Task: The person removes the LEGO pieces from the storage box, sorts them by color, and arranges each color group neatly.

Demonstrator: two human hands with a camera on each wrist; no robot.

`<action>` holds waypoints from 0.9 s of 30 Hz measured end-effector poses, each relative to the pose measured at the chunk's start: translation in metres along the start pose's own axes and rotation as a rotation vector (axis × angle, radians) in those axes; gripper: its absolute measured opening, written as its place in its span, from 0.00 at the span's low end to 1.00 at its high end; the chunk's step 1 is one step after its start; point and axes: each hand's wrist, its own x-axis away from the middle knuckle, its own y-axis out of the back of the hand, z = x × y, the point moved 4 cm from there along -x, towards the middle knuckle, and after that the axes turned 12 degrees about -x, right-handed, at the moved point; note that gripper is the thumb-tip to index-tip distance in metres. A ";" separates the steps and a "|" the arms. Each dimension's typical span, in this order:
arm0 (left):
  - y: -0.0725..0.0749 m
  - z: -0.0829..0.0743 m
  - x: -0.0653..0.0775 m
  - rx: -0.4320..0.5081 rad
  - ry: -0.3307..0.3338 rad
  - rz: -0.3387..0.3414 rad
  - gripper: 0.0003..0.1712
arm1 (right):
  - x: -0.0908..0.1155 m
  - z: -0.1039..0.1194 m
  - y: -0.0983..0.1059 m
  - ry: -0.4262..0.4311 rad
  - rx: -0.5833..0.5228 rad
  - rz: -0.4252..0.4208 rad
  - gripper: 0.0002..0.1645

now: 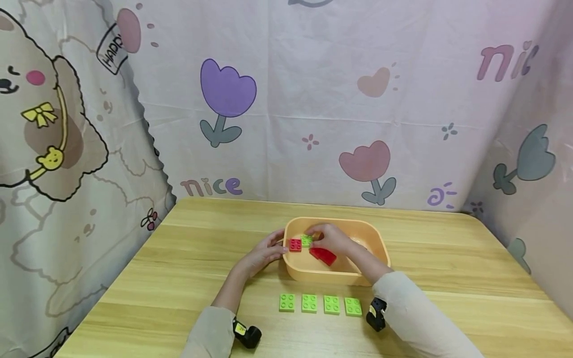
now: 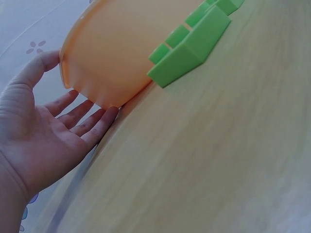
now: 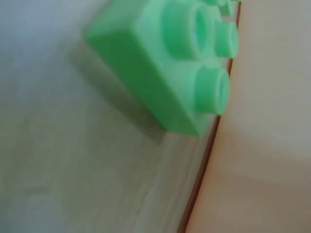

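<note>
An orange plastic container (image 1: 340, 278) stands on the table. My left hand (image 1: 264, 254) rests against its left end; the left wrist view shows the thumb at the rim and lightly bent fingertips against the outer wall. Inside the container, my right hand (image 1: 332, 238) pinches a green toy brick (image 1: 306, 241), partly covered by the fingers. A red brick (image 1: 295, 245) lies left of it, and a red curved-looking piece (image 1: 323, 255) lies under the hand. In the right wrist view, a green brick (image 3: 160, 73) on the table shows close up; the hand is out of frame.
In front of the container, several green four-stud bricks form a row on the wooden table (image 1: 179, 298), from a left one (image 1: 287, 302) to a right one (image 1: 353, 307). A printed curtain (image 1: 291, 99) hangs behind the table and along its sides.
</note>
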 end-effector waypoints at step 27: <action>0.000 -0.002 0.001 0.015 -0.007 0.013 0.41 | 0.000 0.001 -0.001 0.025 0.068 0.002 0.15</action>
